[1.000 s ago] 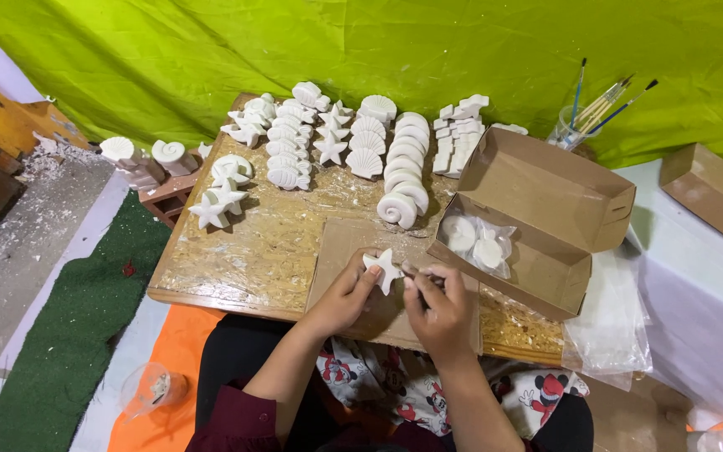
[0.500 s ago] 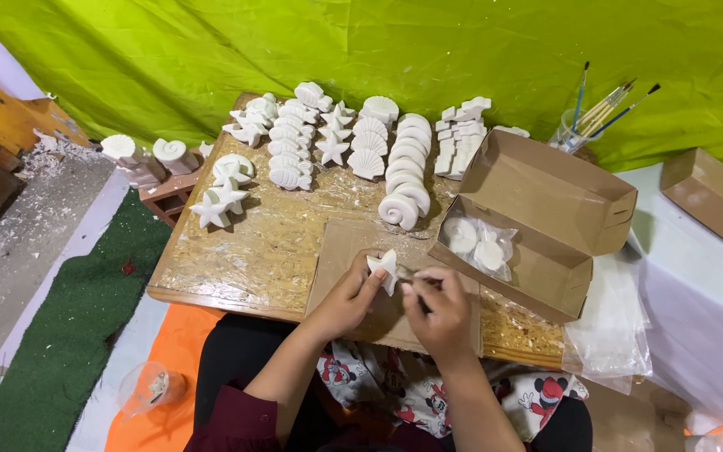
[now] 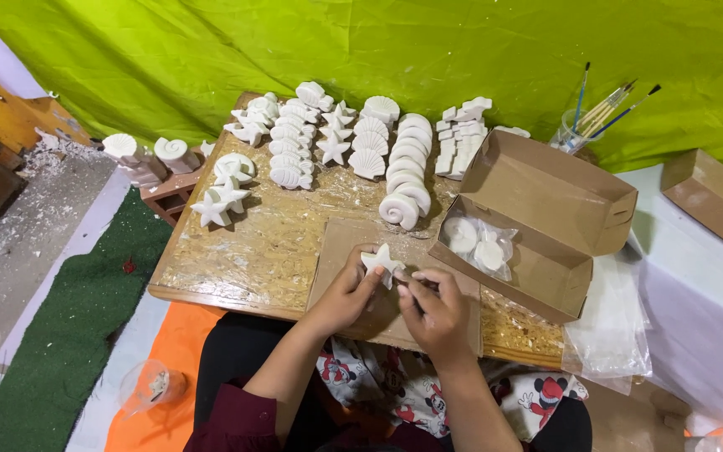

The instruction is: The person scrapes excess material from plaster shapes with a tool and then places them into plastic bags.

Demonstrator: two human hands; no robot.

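Bright green cloth [image 3: 211,59] hung behind everything, and under it sat a low wooden board [image 3: 244,251] crowded with white plaster casts. A flat piece of brown cardboard [image 3: 336,251] lay on the near edge of the board, right in front of the person.

Over that cardboard the left hand [image 3: 346,293] had its fingers closed around a small white plaster starfish [image 3: 381,262], pinching it from the left side so it sat up a bit off the cardboard. The right hand [image 3: 437,311] was just beside it, fingers curled in tight around something thin at the star's lower right edge; couldn't make out what it was, too small.

Further back there were rows of shell casts [image 3: 407,163], more starfish casts [image 3: 219,201] off to the left, and a stack of small blocky pieces [image 3: 460,138]. An open cardboard box [image 3: 537,218] sat to the right of the hands with a clear bag of round white casts [image 3: 479,243] inside. Paintbrushes [image 3: 604,109] stood in a clear cup near the back right.
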